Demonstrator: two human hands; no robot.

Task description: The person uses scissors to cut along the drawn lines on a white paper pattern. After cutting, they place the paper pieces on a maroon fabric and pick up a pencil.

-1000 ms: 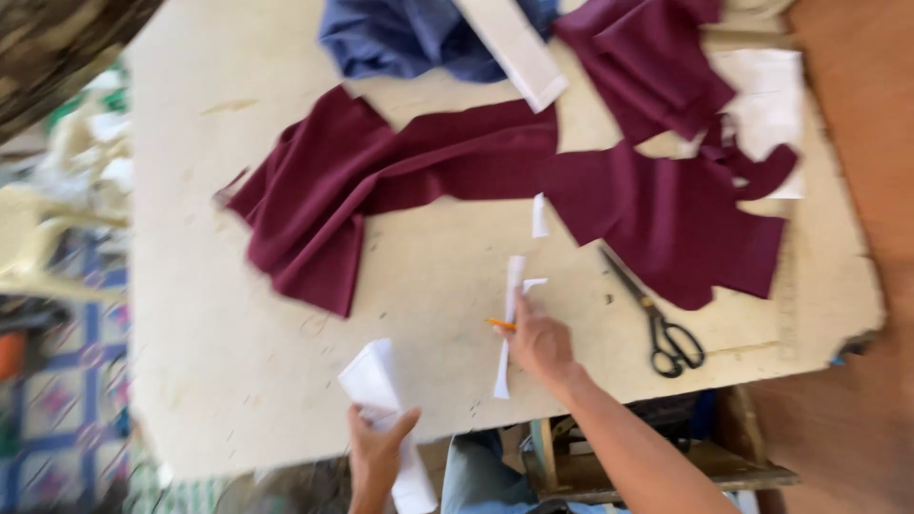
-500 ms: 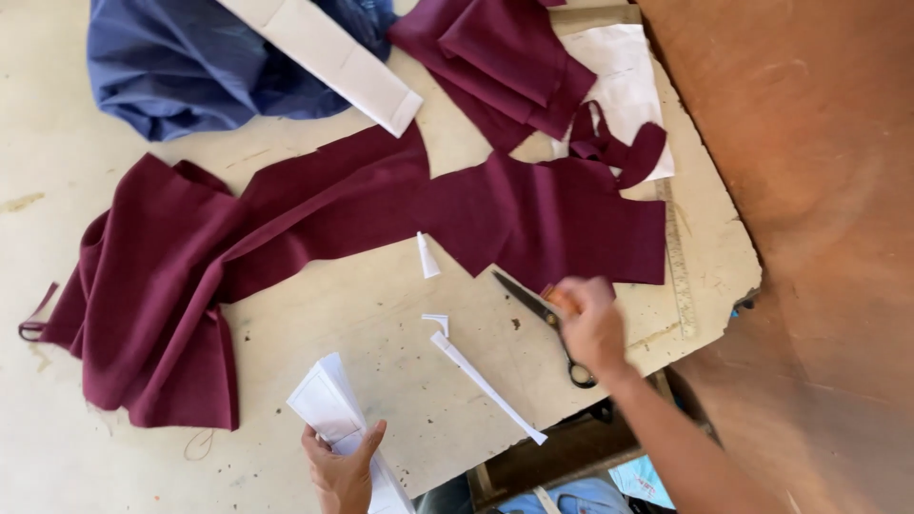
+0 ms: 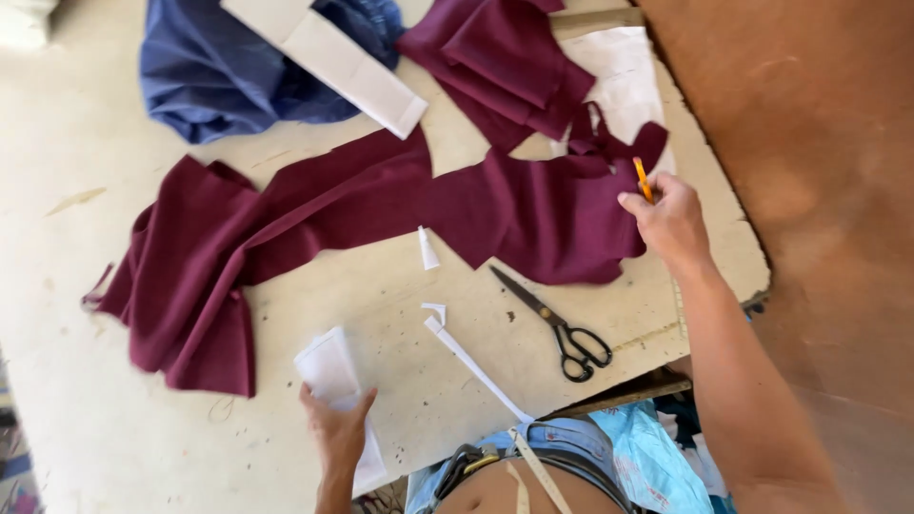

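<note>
Worktable (image 3: pixel 124 447), pale, scuffed top, fills most of view; everything placed rel. to it. Biggest item on it: long maroon cloth (image 3: pixel 314 228), spread across the table's middle, bunched at the table's left end, flatter twd the right end. Blue cloth (image 3: pixel 228 76) heaped at table's far edge, w/ a long white folded strip (image 3: pixel 333 57) lying diagonally over it. 2nd maroon piece (image 3: pixel 505 67), folded, at table's far right, partly over a white sheet (image 3: pixel 628 86). Near-right part of table: thin white paper strip (image 3: pixel 476 366), running diagonally twd the near edge; black scissors (image 3: pixel 557 328) just beside it, blades closed, apart from the maroon cloth's lower edge. Small white scrap (image 3: pixel 428 249) mid-table, touching the cloth's edge. No containers on the table. Below the near edge: blue plastic bag (image 3: pixel 647 457), contents not clear; tape measure (image 3: pixel 538 471) hangs at the person's waist. Right hand (image 3: pixel 671 224) over table's right end, forearm coming up from near-right, knuckles up, fingers pinched closed on a short orange pencil (image 3: pixel 643 179), tip pointing away, hand resting at the maroon cloth's right edge. Left hand (image 3: pixel 338 428) at table's near edge, wrist low, fingers closed on a folded white paper (image 3: pixel 328 366), which lies flat on the top just beside the cloth's bunched end.
</note>
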